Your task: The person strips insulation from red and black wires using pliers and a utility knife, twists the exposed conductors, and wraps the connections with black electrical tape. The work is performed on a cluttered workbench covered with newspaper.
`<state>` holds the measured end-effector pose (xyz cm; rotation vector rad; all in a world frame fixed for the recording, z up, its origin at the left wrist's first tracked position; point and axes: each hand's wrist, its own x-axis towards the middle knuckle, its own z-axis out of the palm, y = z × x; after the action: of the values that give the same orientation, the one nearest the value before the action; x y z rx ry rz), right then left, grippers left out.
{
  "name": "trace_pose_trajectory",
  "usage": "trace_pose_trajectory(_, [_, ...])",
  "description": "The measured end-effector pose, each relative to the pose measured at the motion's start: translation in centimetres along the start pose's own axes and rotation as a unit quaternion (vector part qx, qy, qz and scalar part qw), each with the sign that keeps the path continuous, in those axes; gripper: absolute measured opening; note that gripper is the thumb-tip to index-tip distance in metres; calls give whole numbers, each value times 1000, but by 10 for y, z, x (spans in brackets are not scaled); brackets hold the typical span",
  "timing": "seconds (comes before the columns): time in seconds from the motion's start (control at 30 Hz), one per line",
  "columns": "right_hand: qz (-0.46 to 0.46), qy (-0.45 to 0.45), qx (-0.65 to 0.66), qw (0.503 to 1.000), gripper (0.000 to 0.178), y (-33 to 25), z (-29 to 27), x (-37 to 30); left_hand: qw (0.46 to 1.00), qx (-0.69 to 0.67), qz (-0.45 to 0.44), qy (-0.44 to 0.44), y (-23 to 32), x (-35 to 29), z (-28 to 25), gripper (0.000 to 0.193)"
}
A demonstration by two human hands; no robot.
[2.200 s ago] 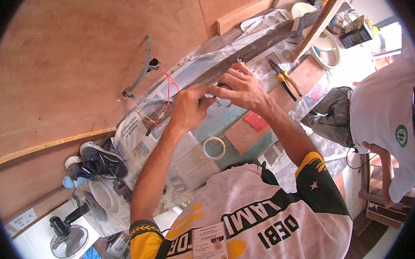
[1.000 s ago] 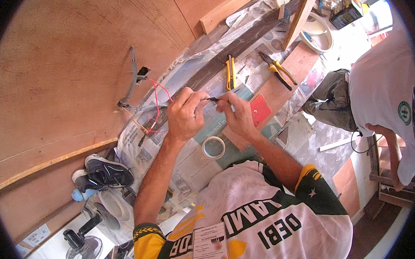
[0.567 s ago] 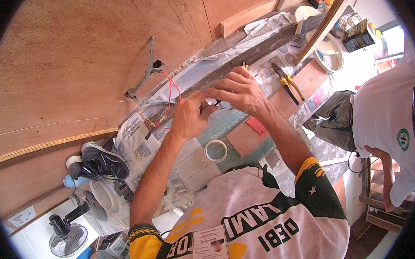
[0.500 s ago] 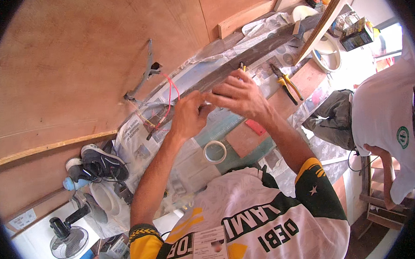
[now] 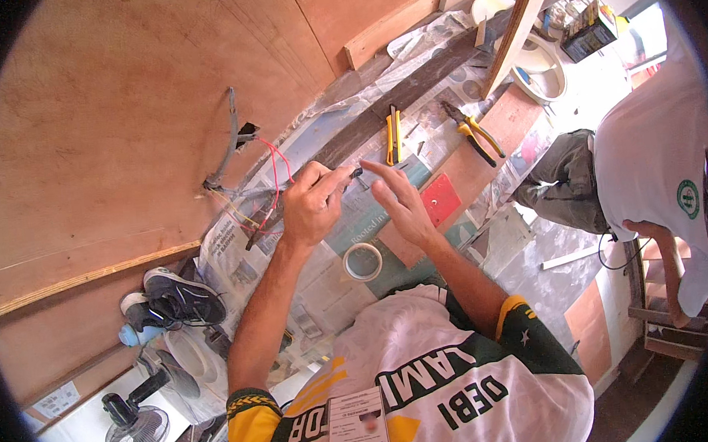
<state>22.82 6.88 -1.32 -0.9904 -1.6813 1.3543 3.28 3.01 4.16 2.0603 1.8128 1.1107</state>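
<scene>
My left hand (image 5: 311,205) is closed, with a small black piece (image 5: 356,173) at its fingertips; its exact kind is too small to make out. My right hand (image 5: 404,206) is close to it, fingers stretched and apart, the index fingertip at or almost at the piece. Left of my hands, red wires (image 5: 275,165) come out of a hole in the wooden panel beside a grey conduit (image 5: 232,135). A yellow utility knife (image 5: 394,136) lies just beyond my right hand. Nearer me, a roll of tape (image 5: 362,262) lies on the newspaper.
Yellow-and-black pliers (image 5: 473,131) and a red flat piece (image 5: 441,199) lie to the right. Dark shoes (image 5: 183,298) and a fan (image 5: 136,424) are at left. A person in a white shirt (image 5: 655,157) is at the right. A wooden panel (image 5: 140,112) borders the newspaper-covered surface.
My hands have drawn apart a little; the right fingers have straightened, and the small black piece now shows at my left fingertips. The utility knife and red piece are less covered.
</scene>
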Motion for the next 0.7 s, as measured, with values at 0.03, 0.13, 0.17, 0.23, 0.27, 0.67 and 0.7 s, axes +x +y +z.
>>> trace_pose_trajectory(0.03, [-3, 0, 25, 1000, 42, -1, 5, 5, 1000, 9, 4, -1, -1, -1, 1, 29])
trace_pose_trajectory(0.13, [17, -1, 83, 996, 31, 1, 16, 12, 999, 28, 22, -7, -5, 0, 0, 29])
trace_pose_trajectory(0.17, [46, -8, 93, 995, 28, 6, 19, 7, 999, 31, 24, -10, -4, 0, 0, 28])
trace_pose_trajectory(0.23, [92, -19, 145, 985, 25, 10, 20, -2, 999, 30, 15, -10, -1, -1, 0, 27])
trace_pose_trajectory(0.27, [109, -23, 188, 976, 25, 7, 19, -6, 1000, 27, 3, -10, 1, -2, 2, 26])
trace_pose_trajectory(0.67, [-7, -31, -4, 999, 10, 0, -13, 1, 1000, -5, -9, 11, 15, -2, 4, 15])
trace_pose_trajectory(0.7, [-56, -30, -34, 997, 7, 9, -14, 12, 1000, -11, -9, 3, 14, -3, 3, 18])
